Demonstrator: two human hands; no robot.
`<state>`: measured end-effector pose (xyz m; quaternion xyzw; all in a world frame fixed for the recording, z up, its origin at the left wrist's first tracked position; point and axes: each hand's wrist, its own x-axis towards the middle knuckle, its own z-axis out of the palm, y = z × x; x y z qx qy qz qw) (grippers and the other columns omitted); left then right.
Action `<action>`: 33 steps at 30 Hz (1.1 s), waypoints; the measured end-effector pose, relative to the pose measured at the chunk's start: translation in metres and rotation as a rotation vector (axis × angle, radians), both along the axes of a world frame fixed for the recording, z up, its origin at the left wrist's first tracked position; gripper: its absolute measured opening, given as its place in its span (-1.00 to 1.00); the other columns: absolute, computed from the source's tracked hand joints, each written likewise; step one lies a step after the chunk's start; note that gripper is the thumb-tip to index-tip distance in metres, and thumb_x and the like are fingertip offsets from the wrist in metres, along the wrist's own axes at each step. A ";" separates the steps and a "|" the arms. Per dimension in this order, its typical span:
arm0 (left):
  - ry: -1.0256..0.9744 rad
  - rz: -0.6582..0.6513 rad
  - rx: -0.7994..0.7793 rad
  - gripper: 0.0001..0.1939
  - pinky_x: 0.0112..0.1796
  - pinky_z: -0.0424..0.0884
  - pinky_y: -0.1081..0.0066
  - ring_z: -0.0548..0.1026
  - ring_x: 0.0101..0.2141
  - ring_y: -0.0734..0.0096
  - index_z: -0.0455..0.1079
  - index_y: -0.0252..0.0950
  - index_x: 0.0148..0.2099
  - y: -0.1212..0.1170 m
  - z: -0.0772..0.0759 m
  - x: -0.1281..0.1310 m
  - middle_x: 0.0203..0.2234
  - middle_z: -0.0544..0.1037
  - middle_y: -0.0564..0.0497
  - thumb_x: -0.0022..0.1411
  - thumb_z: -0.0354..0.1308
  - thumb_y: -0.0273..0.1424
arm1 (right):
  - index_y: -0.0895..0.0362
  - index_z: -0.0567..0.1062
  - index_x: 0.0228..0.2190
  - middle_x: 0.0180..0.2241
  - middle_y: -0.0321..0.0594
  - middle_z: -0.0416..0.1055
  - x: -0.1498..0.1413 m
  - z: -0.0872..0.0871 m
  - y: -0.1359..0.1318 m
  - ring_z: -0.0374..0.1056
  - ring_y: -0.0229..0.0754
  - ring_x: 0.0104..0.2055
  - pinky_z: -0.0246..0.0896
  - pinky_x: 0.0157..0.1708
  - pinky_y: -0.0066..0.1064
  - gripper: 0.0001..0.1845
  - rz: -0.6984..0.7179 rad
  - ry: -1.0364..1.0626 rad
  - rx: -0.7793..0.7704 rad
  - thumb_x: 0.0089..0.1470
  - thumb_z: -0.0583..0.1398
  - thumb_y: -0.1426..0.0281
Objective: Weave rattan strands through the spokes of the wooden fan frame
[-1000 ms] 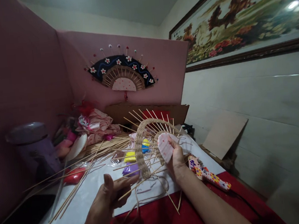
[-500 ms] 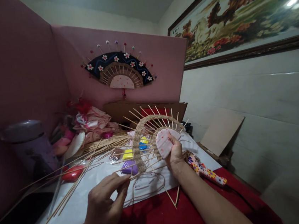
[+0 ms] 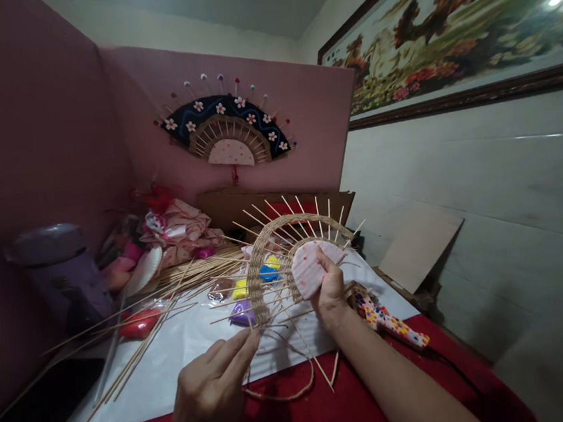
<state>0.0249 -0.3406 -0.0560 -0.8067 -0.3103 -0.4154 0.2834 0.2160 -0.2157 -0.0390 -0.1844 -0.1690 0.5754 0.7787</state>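
Observation:
My right hand is closed on a half-made fan, thumb on its spotted pale-pink half-round centre. Thin sticks radiate from that centre, and a band of woven twine arches across them. At the band's lower left end, my left hand pinches the twine, fingertips close to the lowest stick. From there a loose loop of twine hangs over the table's front part. My left fingers hide the exact point of the pinch.
On the white sheet lie colored clay packets, including a purple one and a red one, and long sticks. A flower-patterned glue gun lies right. A finished fan hangs behind; a lilac canister stands left.
My left hand has moved right and slightly up, to the end of the woven band. The twine loop now hangs lower, toward the front. My right hand keeps its hold on the fan.

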 end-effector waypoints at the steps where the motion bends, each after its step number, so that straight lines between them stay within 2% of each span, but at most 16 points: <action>1: -0.012 -0.022 -0.018 -0.66 -0.29 0.47 0.44 0.53 -0.29 0.38 0.39 -0.44 -0.13 0.000 0.000 0.001 -0.30 0.57 -0.14 0.10 -0.09 -0.72 | 0.18 0.44 -0.35 -0.47 -0.32 0.48 -0.001 0.000 -0.001 0.39 -0.28 -0.43 0.31 -0.27 -0.39 -0.76 -0.004 -0.008 0.003 -0.16 0.21 0.38; 4: -0.095 -0.033 -0.072 -0.75 -0.25 0.44 0.51 0.53 -0.29 0.43 0.38 -0.46 -0.13 0.001 -0.003 0.002 -0.33 0.58 -0.13 0.14 0.00 -0.64 | 0.17 0.44 -0.31 -0.44 -0.31 0.48 -0.003 -0.001 -0.002 0.40 -0.27 -0.39 0.29 -0.23 -0.38 -0.71 -0.013 -0.003 0.003 -0.17 0.23 0.35; 9: -0.299 0.026 -0.174 -0.85 -0.35 0.45 0.57 0.55 -0.42 0.47 0.40 -0.35 -0.21 0.004 -0.005 0.004 -0.42 0.60 -0.01 0.14 0.09 -0.50 | 0.16 0.44 -0.29 -0.42 -0.30 0.48 -0.003 -0.001 -0.002 0.40 -0.26 -0.38 0.29 -0.23 -0.36 -0.70 -0.011 0.025 -0.001 -0.16 0.22 0.35; 15: -0.513 -0.078 -0.483 -0.87 -0.49 0.47 0.57 0.56 -0.48 0.41 0.44 -0.28 -0.27 0.005 -0.004 0.003 -0.49 0.60 0.04 0.08 0.14 -0.48 | 0.18 0.44 -0.32 -0.45 -0.29 0.48 -0.005 -0.002 -0.003 0.39 -0.28 -0.42 0.29 -0.26 -0.38 -0.74 -0.001 0.053 -0.016 -0.14 0.21 0.36; 20: -0.581 -0.171 -0.578 -0.81 -0.44 0.48 0.52 0.55 -0.49 0.41 0.49 -0.24 -0.25 0.007 -0.006 0.004 -0.50 0.60 0.04 0.04 0.16 -0.49 | 0.15 0.42 -0.35 -0.46 -0.36 0.47 -0.006 -0.003 -0.004 0.39 -0.29 -0.42 0.29 -0.27 -0.41 -0.77 -0.008 0.048 -0.031 -0.17 0.22 0.39; 23: -0.639 -0.198 -0.672 -0.80 -0.48 0.46 0.52 0.53 -0.53 0.43 0.50 -0.24 -0.23 0.008 -0.005 0.005 -0.54 0.59 0.04 0.05 0.15 -0.47 | 0.15 0.42 -0.38 -0.47 -0.35 0.47 -0.005 -0.002 -0.004 0.39 -0.29 -0.42 0.30 -0.30 -0.42 -0.80 0.000 0.043 -0.033 -0.17 0.22 0.39; 29: -0.898 -0.234 -0.904 -0.84 -0.52 0.42 0.47 0.43 -0.62 0.47 0.54 -0.26 -0.33 0.009 -0.002 0.007 -0.67 0.51 0.05 -0.01 0.18 -0.39 | 0.16 0.43 -0.43 -0.51 -0.33 0.47 -0.004 -0.007 -0.003 0.39 -0.28 -0.46 0.31 -0.36 -0.43 -0.83 0.083 0.032 -0.066 -0.13 0.19 0.33; 33: -1.019 -0.250 -1.067 -0.79 -0.55 0.35 0.49 0.36 -0.65 0.50 0.54 -0.31 -0.34 0.012 0.000 0.008 -0.73 0.44 0.07 -0.03 0.21 -0.30 | 0.16 0.45 -0.41 -0.49 -0.31 0.49 -0.007 -0.011 -0.005 0.40 -0.27 -0.44 0.32 -0.36 -0.43 -0.82 0.127 0.037 -0.104 -0.13 0.19 0.34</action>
